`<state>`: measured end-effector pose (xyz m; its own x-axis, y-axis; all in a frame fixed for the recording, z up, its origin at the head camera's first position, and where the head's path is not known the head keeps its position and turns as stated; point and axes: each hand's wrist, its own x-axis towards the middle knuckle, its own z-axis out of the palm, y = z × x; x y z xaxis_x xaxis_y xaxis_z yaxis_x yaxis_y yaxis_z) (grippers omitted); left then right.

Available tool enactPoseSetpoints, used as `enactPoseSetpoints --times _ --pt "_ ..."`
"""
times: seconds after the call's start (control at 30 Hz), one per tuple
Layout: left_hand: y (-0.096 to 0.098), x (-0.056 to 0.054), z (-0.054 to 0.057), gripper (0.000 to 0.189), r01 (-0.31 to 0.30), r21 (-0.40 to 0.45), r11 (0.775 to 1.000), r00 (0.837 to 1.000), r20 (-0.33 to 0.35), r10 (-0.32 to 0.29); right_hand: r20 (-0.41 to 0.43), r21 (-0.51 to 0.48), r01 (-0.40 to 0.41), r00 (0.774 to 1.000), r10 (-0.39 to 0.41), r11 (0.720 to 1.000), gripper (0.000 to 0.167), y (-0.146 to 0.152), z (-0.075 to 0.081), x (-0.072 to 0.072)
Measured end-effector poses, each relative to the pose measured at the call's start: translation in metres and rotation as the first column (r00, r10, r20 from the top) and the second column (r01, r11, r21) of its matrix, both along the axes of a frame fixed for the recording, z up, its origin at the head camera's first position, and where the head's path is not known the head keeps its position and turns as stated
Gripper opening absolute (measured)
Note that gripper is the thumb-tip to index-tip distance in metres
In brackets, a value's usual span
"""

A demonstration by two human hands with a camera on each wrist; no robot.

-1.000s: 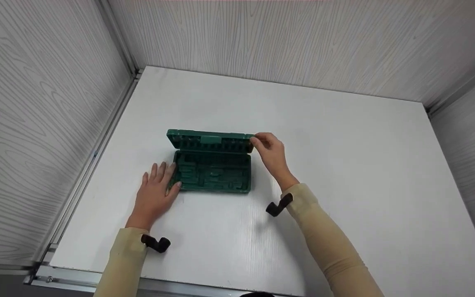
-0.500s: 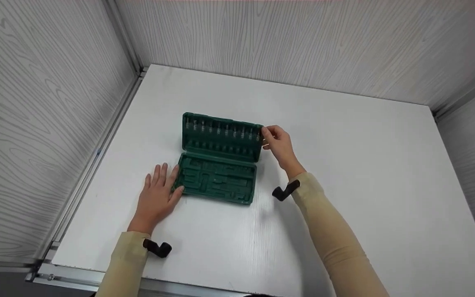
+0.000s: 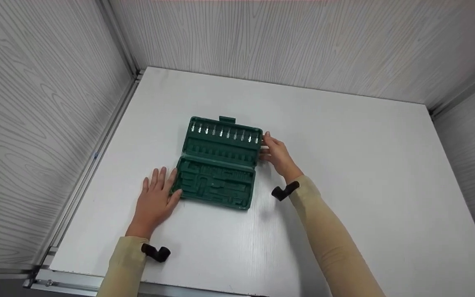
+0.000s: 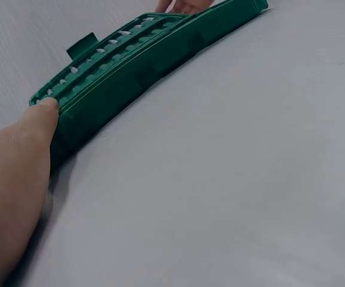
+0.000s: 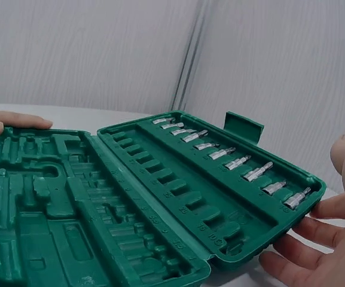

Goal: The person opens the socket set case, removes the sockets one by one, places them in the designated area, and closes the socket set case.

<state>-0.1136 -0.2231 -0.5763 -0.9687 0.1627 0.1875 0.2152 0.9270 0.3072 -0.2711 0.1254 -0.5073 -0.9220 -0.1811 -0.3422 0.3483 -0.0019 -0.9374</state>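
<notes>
A green plastic socket-bit case [image 3: 217, 189] lies unfolded on the white table, its lid [image 3: 221, 145] leaning back away from me. Along the lid runs a row of several silver bits [image 5: 256, 171]; the lower half has moulded hollows with no tools in them. My left hand [image 3: 153, 206] rests with extended fingers at the left end of the lower half, its thumb [image 4: 46, 106] touching the case's corner. At the lid's right end is my right hand [image 3: 282, 160]. Its fingers [image 5: 324, 230] lie under the lid's edge, while the thumb stands apart from it.
A latch tab [image 5: 243, 127] sticks out from the lid's far edge. White wood-grained panels [image 3: 262, 37] rise behind and on both sides of the table [image 3: 365, 165]. A metal rail [image 3: 72, 280] borders the near edge.
The lid has swung backward from half raised to spread out, showing its bits. My right hand went with it, and its thumb has come off the lid. The case has turned slightly; my left hand stayed.
</notes>
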Motion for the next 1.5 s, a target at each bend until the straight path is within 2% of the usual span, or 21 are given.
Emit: enactPoseSetpoints --times 0.17,0.33,0.4,0.47,0.57,0.7,0.8,0.9,1.0,1.1,1.17,1.3,1.5 --pt "0.001 0.003 0.0 0.066 0.0 0.017 1.0 1.0 -0.005 0.0 0.014 0.032 -0.052 0.999 0.051 0.998 0.06 -0.003 -0.002 0.001" --pt "0.001 0.005 0.0 0.066 -0.002 0.016 1.0 1.0 0.011 0.002 0.027 0.081 -0.058 0.998 0.056 0.995 0.058 -0.006 -0.003 0.003" --pt "0.001 0.005 0.0 0.066 -0.003 0.017 1.0 1.0 0.01 0.002 0.008 0.136 -0.046 0.999 0.045 0.99 0.055 -0.008 -0.002 0.002" --pt "0.001 0.005 0.0 0.066 -0.005 0.017 1.0 1.0 0.005 0.005 -0.046 0.229 -0.044 0.997 0.056 0.972 0.05 -0.01 -0.001 0.001" --pt "0.001 0.004 0.001 0.066 -0.007 0.018 1.0 1.0 -0.008 0.007 -0.165 0.403 -0.038 0.98 0.113 0.914 0.043 -0.012 0.001 -0.002" --pt "0.001 0.004 0.002 0.066 -0.01 0.014 1.0 1.0 -0.013 0.01 -0.263 0.603 -0.03 0.936 0.235 0.797 0.039 -0.013 0.001 -0.007" --pt "0.0 0.005 0.002 0.066 -0.012 0.01 1.0 1.0 -0.011 0.013 -0.276 0.699 -0.043 0.905 0.325 0.714 0.039 -0.017 0.002 -0.011" --pt "0.0 0.005 0.002 0.066 -0.016 0.013 1.0 1.0 -0.012 0.016 -0.273 0.761 -0.054 0.877 0.394 0.646 0.039 -0.02 0.003 -0.016" --pt "0.001 0.006 0.001 0.066 -0.018 0.022 1.0 1.0 -0.013 0.019 -0.263 0.815 -0.035 0.867 0.423 0.578 0.038 -0.02 0.003 -0.022" --pt "0.003 0.007 0.0 0.066 -0.016 0.027 1.0 1.0 -0.012 0.016 -0.247 0.855 -0.012 0.87 0.427 0.519 0.038 -0.02 0.002 -0.025" --pt "0.003 0.007 0.001 0.066 -0.014 0.026 1.0 1.0 -0.017 0.014 -0.234 0.873 -0.005 0.873 0.428 0.487 0.038 -0.021 0.002 -0.026" --pt "0.003 0.007 0.002 0.066 -0.017 0.015 1.0 1.0 -0.022 0.017 -0.193 0.893 -0.029 0.876 0.442 0.45 0.041 -0.022 0.004 -0.029" --pt "0.001 0.007 0.003 0.066 -0.019 0.009 1.0 1.0 -0.017 0.019 -0.143 0.907 -0.071 0.876 0.46 0.416 0.043 -0.024 0.006 -0.034"
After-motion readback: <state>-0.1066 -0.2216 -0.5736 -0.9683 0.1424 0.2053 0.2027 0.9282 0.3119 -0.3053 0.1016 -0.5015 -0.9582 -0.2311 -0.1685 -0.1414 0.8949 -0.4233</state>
